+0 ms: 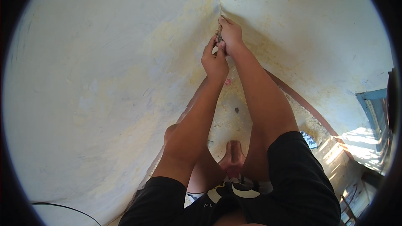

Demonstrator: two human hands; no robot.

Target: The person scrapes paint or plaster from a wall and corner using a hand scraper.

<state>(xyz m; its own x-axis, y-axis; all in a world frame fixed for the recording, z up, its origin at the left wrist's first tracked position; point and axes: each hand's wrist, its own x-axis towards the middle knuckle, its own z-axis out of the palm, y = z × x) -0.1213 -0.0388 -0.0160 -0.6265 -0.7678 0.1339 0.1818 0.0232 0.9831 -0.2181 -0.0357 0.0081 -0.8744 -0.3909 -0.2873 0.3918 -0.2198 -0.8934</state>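
Both my arms stretch forward to the corner where two worn, pale, yellow-stained walls (pixel 125 50) meet. My right hand (pixel 232 35) is the upper one, closed around a small, narrow, brown-grey piece (pixel 219 34) at the corner line. Just below it, my left hand (pixel 215 60) has its thumb and fingers closed on the lower end of the same piece. The fingers cover much of it, so its kind cannot be made out. Its upper end is close to the wall; whether it touches is hidden.
A brown band (pixel 299 96) runs along the foot of the right wall. On the floor lie a pink-and-white scrap (pixel 228 82), a small dark bit (pixel 237 110) and a printed card (pixel 310 140). A blue frame (pixel 370 96) stands at right; a black cable (pixel 69 206) at lower left.
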